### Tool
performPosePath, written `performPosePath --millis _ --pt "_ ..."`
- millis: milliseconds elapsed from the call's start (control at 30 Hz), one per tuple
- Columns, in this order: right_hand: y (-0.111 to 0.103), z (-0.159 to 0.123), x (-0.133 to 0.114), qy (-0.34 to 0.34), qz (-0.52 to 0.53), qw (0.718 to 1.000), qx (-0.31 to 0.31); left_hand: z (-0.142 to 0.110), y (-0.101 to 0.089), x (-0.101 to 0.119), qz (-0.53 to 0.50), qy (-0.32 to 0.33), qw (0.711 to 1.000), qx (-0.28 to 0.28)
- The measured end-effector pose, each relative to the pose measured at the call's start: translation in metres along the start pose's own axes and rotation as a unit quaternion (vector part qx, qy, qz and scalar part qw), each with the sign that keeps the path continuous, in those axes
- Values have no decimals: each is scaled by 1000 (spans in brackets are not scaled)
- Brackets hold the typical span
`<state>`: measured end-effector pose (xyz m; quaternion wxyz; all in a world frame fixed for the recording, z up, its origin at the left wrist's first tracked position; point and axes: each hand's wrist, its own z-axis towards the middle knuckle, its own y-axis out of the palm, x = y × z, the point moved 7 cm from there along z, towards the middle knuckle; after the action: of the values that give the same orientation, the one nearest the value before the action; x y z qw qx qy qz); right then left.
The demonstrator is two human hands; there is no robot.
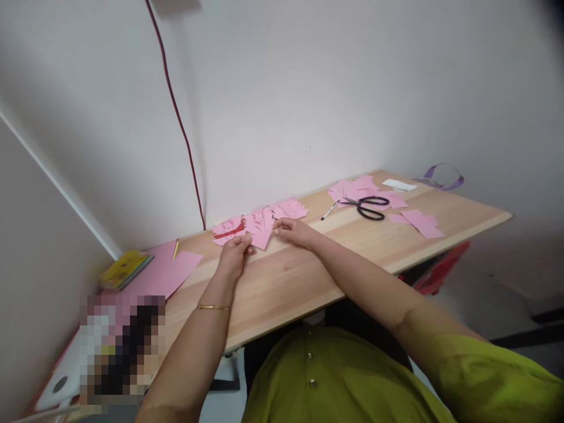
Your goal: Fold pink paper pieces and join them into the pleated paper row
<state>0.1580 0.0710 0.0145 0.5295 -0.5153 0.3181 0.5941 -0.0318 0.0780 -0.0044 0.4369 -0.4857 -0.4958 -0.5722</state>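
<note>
My left hand [237, 254] pinches the lower left edge of a pink paper piece [261, 226] with a jagged top edge and crumpled-looking markings. At that paper's right edge, the fingers of my right hand [294, 231] are curled closed on it. Close to my left hand is a similar pink piece [228, 227] with a red strip [230, 232] across it. Beyond my right hand, by the wall, lies another jagged pink piece [288, 208]. The paper partly hides my fingertips.
Black-handled scissors [370, 207] and a pen [330, 210] lie to the right, beside pink scraps [352, 189]. Pink sheets [165, 270], a yellow pencil [175, 249] and a yellow pad [124, 269] are at the left. The wooden table [286, 282] meets a white wall.
</note>
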Motion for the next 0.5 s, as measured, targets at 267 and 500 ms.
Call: performPosePath --millis 267,500 --pt "21 2 8 -20 56 998 -20 -7 15 1 -85 -21 996 -22" --pt "22 -1 1 -33 31 999 -16 -7 26 -10 10 -4 998 -56"
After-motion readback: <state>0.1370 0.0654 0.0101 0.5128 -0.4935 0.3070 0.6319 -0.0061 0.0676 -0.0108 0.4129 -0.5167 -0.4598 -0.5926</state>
